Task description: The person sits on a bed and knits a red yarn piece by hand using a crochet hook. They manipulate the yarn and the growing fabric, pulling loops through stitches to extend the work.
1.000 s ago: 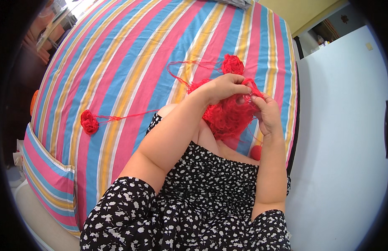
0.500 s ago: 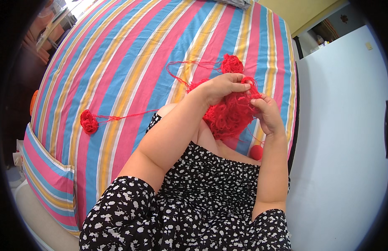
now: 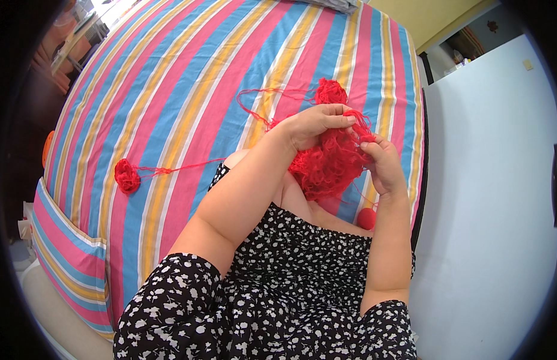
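A large tangled heap of red yarn lies over my lap and the bed. My left hand pinches strands at its top, thumb and fingers pressed together. Close by on the right, my right hand has its fingers closed on strands at the heap's edge. Beyond my left hand sits a smaller red yarn bundle, with a loose loop trailing left. A second bundle lies far to the left, strands running from it toward my leg. Beside my right forearm rests a compact red yarn ball.
Under everything is a bed with a striped sheet in pink, blue, yellow and white. A matching striped pillow or cushion is at the lower left. A pale wall or panel borders the bed's right side. Grey folded cloth lies at the far edge.
My left hand has shifted very slightly left, and the strands between my hands look a little more spread. My right hand stays nearly in place. Both hands keep their hold.
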Demonstrator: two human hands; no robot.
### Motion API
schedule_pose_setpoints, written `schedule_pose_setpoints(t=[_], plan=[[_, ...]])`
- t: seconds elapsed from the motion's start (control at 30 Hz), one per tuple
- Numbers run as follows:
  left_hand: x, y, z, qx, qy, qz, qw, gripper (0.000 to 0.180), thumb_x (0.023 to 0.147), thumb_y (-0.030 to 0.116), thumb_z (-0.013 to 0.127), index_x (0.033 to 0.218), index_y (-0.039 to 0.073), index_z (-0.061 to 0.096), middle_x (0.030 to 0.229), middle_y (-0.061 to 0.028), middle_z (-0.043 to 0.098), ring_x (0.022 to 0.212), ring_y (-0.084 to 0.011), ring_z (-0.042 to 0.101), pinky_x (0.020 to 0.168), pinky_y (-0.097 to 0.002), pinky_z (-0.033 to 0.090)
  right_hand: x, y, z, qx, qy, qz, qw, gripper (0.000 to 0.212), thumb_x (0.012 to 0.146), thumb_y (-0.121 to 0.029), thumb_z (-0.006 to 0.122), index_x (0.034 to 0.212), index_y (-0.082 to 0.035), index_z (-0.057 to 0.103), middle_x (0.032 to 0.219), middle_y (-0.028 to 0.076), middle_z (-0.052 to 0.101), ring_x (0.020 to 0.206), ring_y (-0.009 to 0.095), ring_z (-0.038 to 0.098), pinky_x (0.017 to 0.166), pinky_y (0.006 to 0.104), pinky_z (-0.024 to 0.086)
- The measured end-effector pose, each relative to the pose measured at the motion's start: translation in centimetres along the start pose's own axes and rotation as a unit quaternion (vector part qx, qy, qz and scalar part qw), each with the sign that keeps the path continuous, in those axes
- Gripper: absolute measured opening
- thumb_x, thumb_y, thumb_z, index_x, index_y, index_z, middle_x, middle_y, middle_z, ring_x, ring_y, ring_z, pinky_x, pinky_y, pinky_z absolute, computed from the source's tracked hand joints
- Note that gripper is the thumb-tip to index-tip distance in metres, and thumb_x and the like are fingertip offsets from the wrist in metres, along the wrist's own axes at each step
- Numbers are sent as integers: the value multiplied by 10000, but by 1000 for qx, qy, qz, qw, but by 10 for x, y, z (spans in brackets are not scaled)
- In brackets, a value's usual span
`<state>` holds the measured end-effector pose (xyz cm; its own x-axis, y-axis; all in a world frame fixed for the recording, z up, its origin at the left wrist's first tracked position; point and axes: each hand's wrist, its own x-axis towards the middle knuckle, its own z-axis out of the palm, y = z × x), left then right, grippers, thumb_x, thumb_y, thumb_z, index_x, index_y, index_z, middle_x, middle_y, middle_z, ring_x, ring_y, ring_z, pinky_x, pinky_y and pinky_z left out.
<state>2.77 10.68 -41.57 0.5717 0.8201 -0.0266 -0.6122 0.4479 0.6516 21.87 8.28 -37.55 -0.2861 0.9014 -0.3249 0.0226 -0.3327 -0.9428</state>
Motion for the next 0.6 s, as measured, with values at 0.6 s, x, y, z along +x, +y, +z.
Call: schedule_pose_setpoints(t=[0.6], plan=[[0,0,9,-32,-32,20,999,412,919,124,495,1305,6,414,962,-73,593,652,-64,511,638,-203,478,-7,0,6,29,27,-40,998,295,834,-96,612,1116,-19,571,959,44,633,814,119,610,726,249,493]])
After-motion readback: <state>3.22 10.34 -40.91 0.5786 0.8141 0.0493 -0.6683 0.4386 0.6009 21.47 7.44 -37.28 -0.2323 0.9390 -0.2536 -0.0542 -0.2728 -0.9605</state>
